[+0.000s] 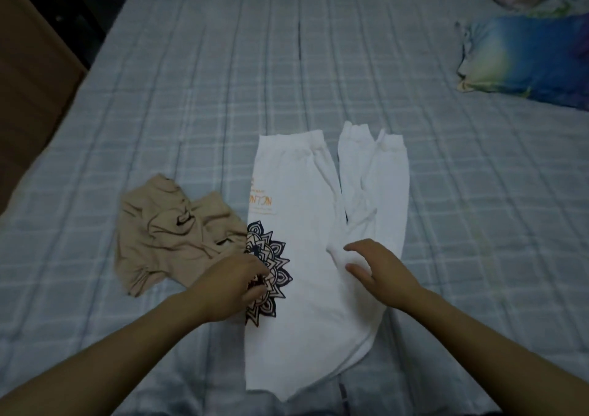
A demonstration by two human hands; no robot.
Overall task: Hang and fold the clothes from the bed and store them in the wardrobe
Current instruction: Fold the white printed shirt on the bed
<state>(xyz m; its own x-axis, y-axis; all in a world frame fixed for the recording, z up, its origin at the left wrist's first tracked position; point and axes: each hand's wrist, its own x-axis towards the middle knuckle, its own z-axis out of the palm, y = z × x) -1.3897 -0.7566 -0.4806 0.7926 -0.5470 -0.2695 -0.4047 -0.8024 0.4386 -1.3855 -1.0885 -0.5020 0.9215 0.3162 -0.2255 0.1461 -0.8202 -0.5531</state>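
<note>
Pinching left edge of white long-sleeve shirt (302, 256) with left hand (236, 283), fingers curled at the dark mandala print (271, 266). Right hand (379, 269) spread wide and relaxed, holding nothing, hovering over shirt where sleeves meet body; contact unclear. Shirt lying flat, partly folded lengthwise, mid-bed on blue-grey checked sheet (191, 81), both sleeves laid side by side at its right edge, cuffs pointing away. Crumpled beige garment (169, 234) just beside shirt on left, touching near print. Multicoloured pillow (526, 62) far right, well apart. Wooden furniture (28, 74) at left edge.
</note>
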